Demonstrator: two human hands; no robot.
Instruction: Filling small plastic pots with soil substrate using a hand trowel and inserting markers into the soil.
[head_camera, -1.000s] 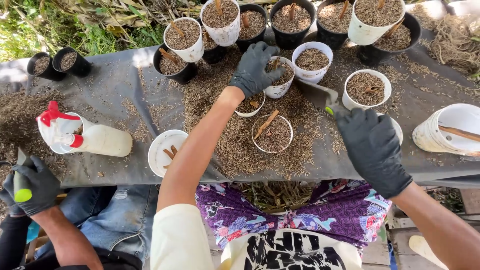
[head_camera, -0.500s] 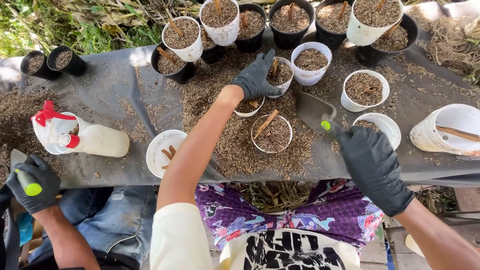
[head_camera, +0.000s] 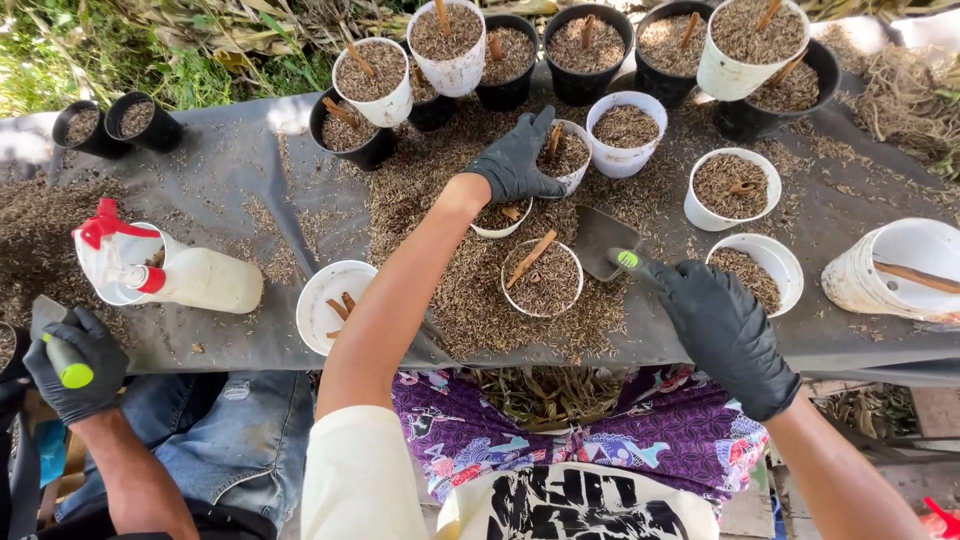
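My left hand (head_camera: 516, 160), in a black glove, rests on the rim of a small white pot (head_camera: 572, 152) filled with husk mix and a stick cutting. My right hand (head_camera: 722, 330), also gloved, grips the green-tipped handle of a grey trowel (head_camera: 604, 242); its blade lies on the husk beside a white pot (head_camera: 541, 278) holding a cutting. Another small white pot (head_camera: 500, 218) sits under my left wrist.
Several black and white filled pots line the back of the grey-covered table (head_camera: 250, 170). A white spray bottle with red trigger (head_camera: 170, 272) lies left. A white pot (head_camera: 334, 305) with sticks, a tipped bucket (head_camera: 895, 270), and a co-worker's gloved hand holding a trowel (head_camera: 70, 362) are nearby.
My right hand has brought the trowel down and left, so its blade now rests on the husk beside the front pot. My left hand has stayed on the pot rim.
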